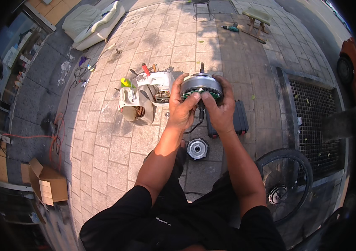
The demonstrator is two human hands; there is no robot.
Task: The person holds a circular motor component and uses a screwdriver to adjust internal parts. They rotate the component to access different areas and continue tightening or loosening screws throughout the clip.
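Note:
Between both hands I hold a hub motor core (202,85), a silvery round body with an axle sticking up and a green circuit board on the side toward me. My left hand (181,106) wraps its left side, and my right hand (221,106) wraps its right side. Both thumbs press near the board's lower edge and almost meet. A black cable (201,115) hangs down from the motor. Below it on the paving lies a round metal hub cover (197,149) with a hole in its centre. A black case (233,119) lies beyond my right wrist, partly hidden.
Cut-open white containers (138,109) with tools stand left of my hands. A bicycle wheel (284,184) lies at right by a floor grate (315,113). Farther off are a drill (230,28), a stool (257,17) and a sofa (94,25). A cardboard box (50,184) and orange cord (27,136) are left.

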